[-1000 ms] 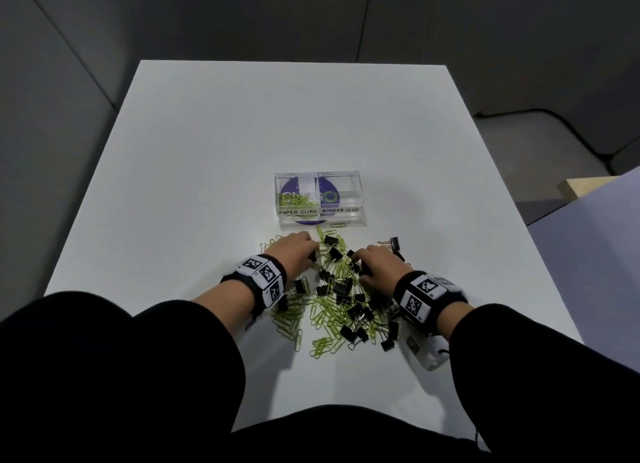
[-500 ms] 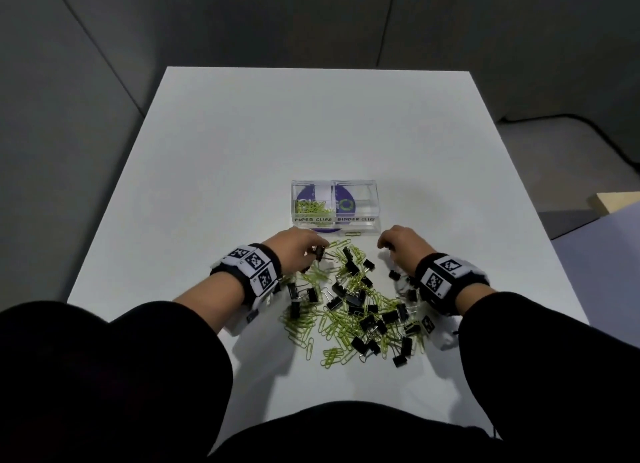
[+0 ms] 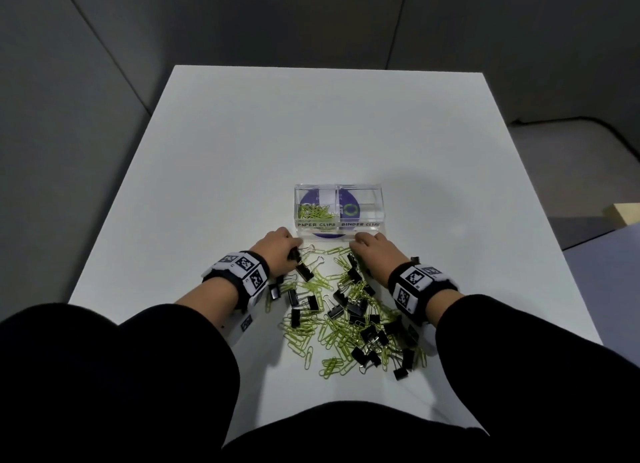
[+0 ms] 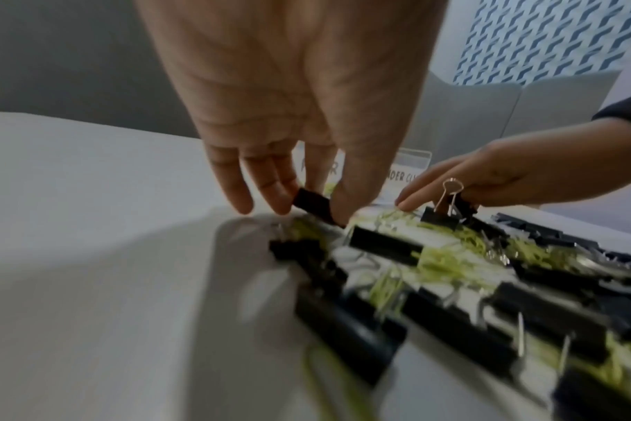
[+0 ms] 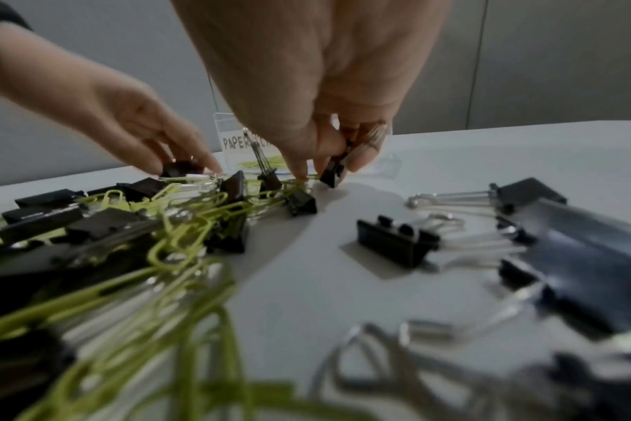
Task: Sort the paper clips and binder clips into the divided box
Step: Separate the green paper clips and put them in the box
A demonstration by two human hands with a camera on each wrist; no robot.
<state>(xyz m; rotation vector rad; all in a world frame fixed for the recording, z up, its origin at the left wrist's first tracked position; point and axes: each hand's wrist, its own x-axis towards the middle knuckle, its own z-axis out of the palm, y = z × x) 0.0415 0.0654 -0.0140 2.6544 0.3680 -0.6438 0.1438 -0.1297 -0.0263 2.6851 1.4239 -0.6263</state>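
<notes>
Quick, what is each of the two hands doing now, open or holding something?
Left hand: pinching a black binder clip at the pile's edge.
Right hand: pinching another small black binder clip just above the table.

Black long sleeves (image 3: 166, 345) on both arms, pushed up short of wrists. Left hand (image 3: 277, 251) and right hand (image 3: 374, 255) bare. Each wrist wears black band (image 3: 242, 272) carrying white blocks printed with black square-pattern markers; white housing hangs under each band. Dark clothing across near edge.
</notes>
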